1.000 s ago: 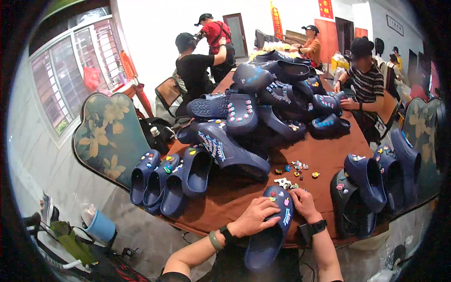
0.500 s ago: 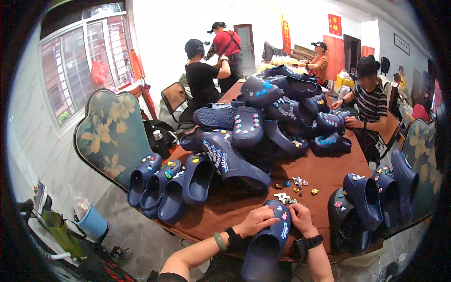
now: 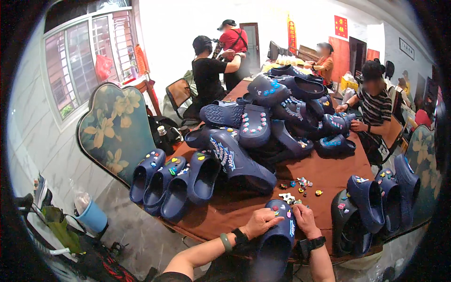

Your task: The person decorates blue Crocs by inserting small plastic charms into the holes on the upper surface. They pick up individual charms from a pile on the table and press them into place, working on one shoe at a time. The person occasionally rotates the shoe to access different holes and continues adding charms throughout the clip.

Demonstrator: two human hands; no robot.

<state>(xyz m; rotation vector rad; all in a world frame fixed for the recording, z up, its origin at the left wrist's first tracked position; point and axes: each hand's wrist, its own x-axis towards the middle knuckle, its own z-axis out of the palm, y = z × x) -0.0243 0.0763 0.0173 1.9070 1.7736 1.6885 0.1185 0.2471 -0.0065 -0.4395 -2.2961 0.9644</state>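
Hands are holding a dark blue clog (image 3: 276, 235) at the near edge of the brown table (image 3: 225, 214), left hand (image 3: 261, 221) and right hand (image 3: 304, 219) both clamped on its top beside little colourful charms (image 3: 299, 184).

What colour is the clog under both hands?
Dark navy blue, with small multicoloured charms on its top; the clog shows best in the head view.

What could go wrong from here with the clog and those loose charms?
1. The clog hangs partly over the table edge, held by the left hand and right hand; it may slip off if the grip loosens.
2. The loose charms lie just beyond the hands; a sweep might scatter them.
3. The clog pile looks stacked loosely and might slide onto them.
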